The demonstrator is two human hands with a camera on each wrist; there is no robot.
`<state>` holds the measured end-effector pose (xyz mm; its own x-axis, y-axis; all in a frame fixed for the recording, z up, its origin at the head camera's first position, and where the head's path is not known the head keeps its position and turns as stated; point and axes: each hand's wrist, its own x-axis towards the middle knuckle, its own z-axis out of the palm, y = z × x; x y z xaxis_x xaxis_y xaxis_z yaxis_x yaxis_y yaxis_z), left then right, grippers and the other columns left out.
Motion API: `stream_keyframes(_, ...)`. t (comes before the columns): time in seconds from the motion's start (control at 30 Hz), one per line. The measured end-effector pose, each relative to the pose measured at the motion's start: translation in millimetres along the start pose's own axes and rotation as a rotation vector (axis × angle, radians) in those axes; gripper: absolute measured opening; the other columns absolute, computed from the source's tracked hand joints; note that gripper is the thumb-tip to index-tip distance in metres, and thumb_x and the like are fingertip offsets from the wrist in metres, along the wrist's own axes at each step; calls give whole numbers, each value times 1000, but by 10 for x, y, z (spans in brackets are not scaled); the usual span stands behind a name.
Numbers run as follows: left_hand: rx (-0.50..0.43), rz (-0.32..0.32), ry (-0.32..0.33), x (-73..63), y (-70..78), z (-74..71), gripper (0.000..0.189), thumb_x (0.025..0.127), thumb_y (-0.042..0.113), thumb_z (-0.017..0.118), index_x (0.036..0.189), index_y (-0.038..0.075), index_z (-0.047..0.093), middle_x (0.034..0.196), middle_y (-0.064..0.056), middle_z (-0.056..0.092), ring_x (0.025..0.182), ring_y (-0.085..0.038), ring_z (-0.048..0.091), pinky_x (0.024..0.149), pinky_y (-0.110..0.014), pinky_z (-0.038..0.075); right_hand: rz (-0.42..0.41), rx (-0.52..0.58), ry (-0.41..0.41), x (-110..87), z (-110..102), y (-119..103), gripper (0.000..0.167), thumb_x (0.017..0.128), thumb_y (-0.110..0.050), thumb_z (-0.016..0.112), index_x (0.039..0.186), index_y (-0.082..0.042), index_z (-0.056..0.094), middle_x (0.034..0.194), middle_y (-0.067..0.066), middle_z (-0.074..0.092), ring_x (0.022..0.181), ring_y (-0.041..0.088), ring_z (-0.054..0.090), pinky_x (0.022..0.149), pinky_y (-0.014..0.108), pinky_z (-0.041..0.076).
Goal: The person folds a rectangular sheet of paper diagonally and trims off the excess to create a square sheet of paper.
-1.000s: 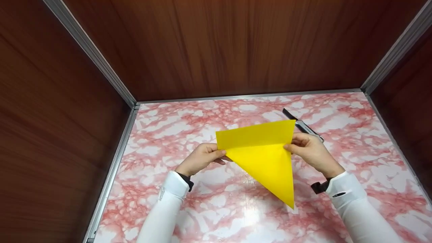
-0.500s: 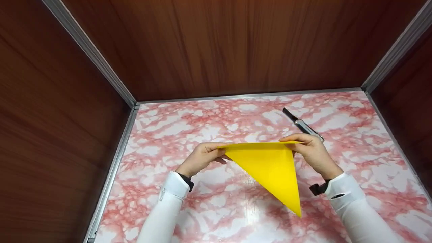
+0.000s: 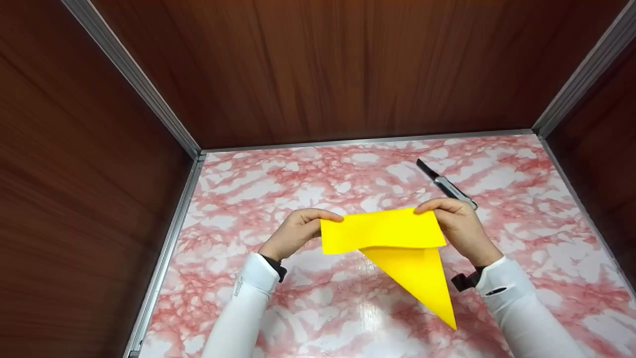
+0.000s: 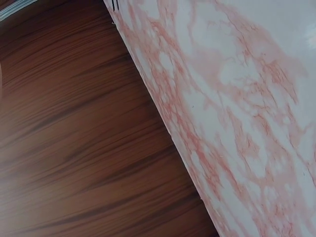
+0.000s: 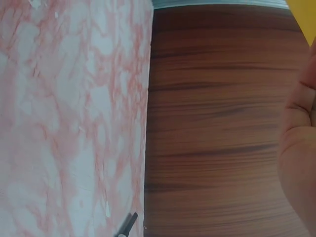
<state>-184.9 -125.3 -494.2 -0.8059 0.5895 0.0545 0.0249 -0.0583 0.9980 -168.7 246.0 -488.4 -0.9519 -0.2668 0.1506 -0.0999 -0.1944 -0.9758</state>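
A folded sheet of yellow paper (image 3: 382, 231) is held up over the table in the head view. Its upper part is a band bent down towards me, and below that band a pointed triangle hangs to the lower right. My left hand (image 3: 298, 231) pinches the band's top left corner. At the top right, my right hand (image 3: 467, 233) grips the folded edge, index finger on the front. The right wrist view catches only part of that hand (image 5: 298, 143) and a yellow corner of the paper (image 5: 305, 17); the left wrist view shows neither the paper nor my fingers.
Behind my right hand a utility knife (image 3: 447, 186) with a black blade end and silvery handle lies on the red-and-white marbled table (image 3: 268, 189). Dark wood panels (image 3: 318, 74) with metal rails (image 3: 164, 114) enclose the back and both sides.
The upper band of the yellow paper has tipped from standing up to folding down towards me, over the triangle. My right index finger has come round onto the front. The triangle's point has shifted right and down.
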Motion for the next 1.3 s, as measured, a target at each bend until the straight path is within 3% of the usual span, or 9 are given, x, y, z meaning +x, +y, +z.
stream_keyframes(0.2, -75, -21, -8, -7, 14, 17, 37, 103, 16, 47, 121, -2, 73, 124, -18, 70, 108, -32, 69, 97, -47, 54, -32, -8, -89, -5, -26, 4, 28, 106, -4, 51, 111, 19, 66, 110, 19, 72, 91, 27, 71, 85, 33, 59)
stream_keyframes(0.3, -90, -38, 30, 3, 17, 35, 38, 103, 26, 53, 117, -3, 74, 119, -19, 72, 103, -30, 71, 95, -46, 55, -39, -26, -109, 2, -26, 3, 29, 106, -2, 47, 111, 19, 66, 110, 17, 73, 94, 26, 70, 88, 33, 57)
stream_keyframes(0.47, 14, -51, 143, 37, -12, 61, 26, 97, 24, 73, 111, 3, 75, 106, -16, 75, 92, -26, 72, 86, -38, 59, 8, -190, -5, 23, 9, 32, 20, 99, -7, 68, 109, 10, 72, 104, 15, 74, 88, 23, 69, 82, 30, 58)
stream_keyframes(0.63, 40, -83, 210, 58, -26, 74, 29, 94, 20, 77, 118, 5, 71, 106, -15, 74, 94, -29, 72, 86, -37, 58, 35, -308, 38, 38, 23, 69, 28, 93, -12, 77, 118, 0, 72, 97, 16, 69, 76, 22, 62, 70, 27, 57)
stream_keyframes(0.87, 148, -101, 223, 60, -8, 76, 35, 95, 24, 75, 129, 17, 71, 109, -7, 76, 99, -25, 73, 88, -36, 58, 19, -363, 29, 39, 25, 76, 36, 94, -15, 76, 127, -4, 67, 94, 15, 66, 75, 21, 60, 67, 25, 54)
stream_keyframes(1.13, 228, -79, 204, 63, 11, 75, 40, 97, 28, 73, 135, 17, 69, 109, -1, 76, 99, -22, 74, 88, -34, 58, -3, -464, 50, 38, 34, 91, 38, 93, -14, 77, 130, -12, 71, 98, 14, 69, 78, 21, 62, 67, 24, 53)
stream_keyframes(1.3, 261, -61, 186, 49, 0, 77, 43, 97, 30, 72, 138, 18, 67, 111, 0, 76, 99, -20, 74, 88, -34, 58, 2, -602, 57, 43, 40, 99, 40, 94, -20, 76, 133, -22, 70, 100, 5, 72, 85, 21, 61, 66, 22, 49)
